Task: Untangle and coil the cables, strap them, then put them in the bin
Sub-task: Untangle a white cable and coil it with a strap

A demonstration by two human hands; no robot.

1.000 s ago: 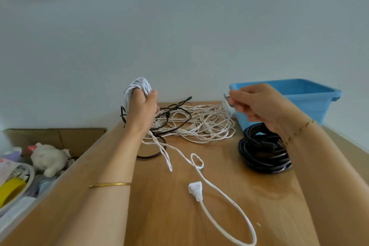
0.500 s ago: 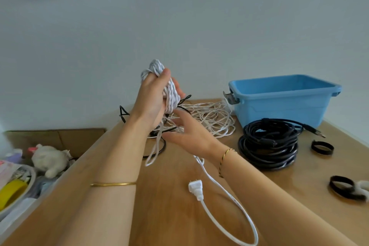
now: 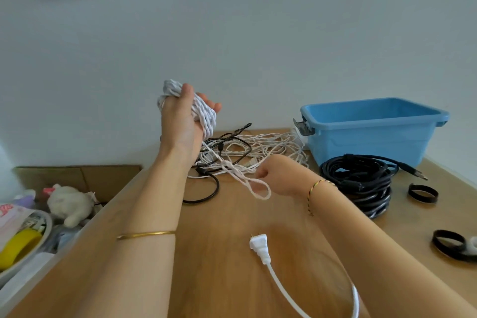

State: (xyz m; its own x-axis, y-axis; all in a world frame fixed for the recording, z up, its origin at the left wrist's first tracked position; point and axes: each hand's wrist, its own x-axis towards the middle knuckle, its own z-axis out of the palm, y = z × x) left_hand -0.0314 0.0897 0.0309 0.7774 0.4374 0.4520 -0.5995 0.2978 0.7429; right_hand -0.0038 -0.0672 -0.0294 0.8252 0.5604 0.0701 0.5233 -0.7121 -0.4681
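- I am watching the left hand (image 3: 180, 121) holding a white coil (image 3: 204, 116) up above the table (image 3: 219, 253), its fingers and thumb curling round the wound turns
- The right hand (image 3: 276, 175) is closing in a pinch on the strand (image 3: 232, 170) running down from that coil; a loose loop is hanging just under the fist, and what looks like a knot is sitting in the strand between the two hands
- The rest of the white cable is lying in a tangle (image 3: 271, 147) at the back of the table, crossing a thin black cable (image 3: 206, 188), just left of the blue bin (image 3: 374, 134)
- A black coil (image 3: 361, 181) is resting in front of the bin, and two straps (image 3: 423, 192) are lying apart on the right; I cannot see into the bin
- A plug (image 3: 259, 246) is lying near the front, its cord curving under the right forearm
- I am judging the work to be midway through winding the white cable, with strapping and binning not yet done
- Pulling hard now is risking a tighter knot, since the loop is feeding straight into it
- Drawing more strand could be dragging the black cable along, because the two are crossing in the tangle
- The thick bundle could be slipping off the left fingers if the grip is easing while the right hand is tugging
- The right forearm could be catching the cord and sweeping the plug off the edge
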